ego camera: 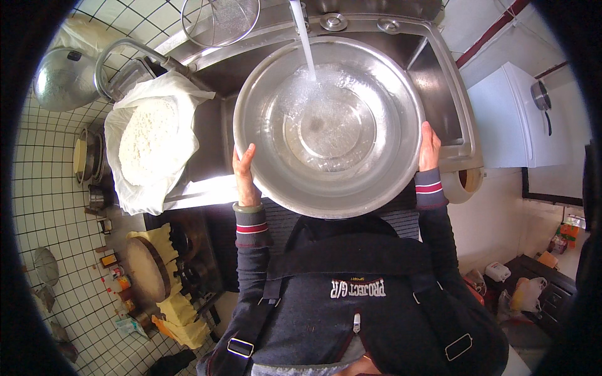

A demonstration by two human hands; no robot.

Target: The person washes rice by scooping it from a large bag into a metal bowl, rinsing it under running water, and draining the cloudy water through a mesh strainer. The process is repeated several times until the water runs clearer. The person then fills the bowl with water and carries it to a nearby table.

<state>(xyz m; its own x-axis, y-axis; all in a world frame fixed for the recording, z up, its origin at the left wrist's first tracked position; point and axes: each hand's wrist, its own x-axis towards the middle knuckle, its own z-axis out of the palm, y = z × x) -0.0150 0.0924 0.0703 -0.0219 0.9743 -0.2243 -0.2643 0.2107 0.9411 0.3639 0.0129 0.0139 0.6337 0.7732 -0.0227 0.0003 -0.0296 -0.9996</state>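
Observation:
A large round stainless steel basin [277, 183] is over the sink, its near rim close to my body. Water [303, 40] pours in a stream from above and churns where it lands; clear water covers the basin's bottom. My left hand [244, 176] grips the rim on the left, thumb over the edge. On the opposite side, my right hand [429, 148] holds the rim with its thumb up and its fingers mostly hidden. To the left sits a white cloth [188, 115] spread in a container, with a heap of white grains [148, 141] on it.
The steel sink [437, 89] extends behind the basin. A wire mesh strainer [221, 21] hangs at the back, near a curved faucet pipe [106, 61] and a metal lid [66, 80]. At lower left a round wooden chopping board [148, 268] lies near a stove [193, 263]. A white refrigerator [498, 117] stands right.

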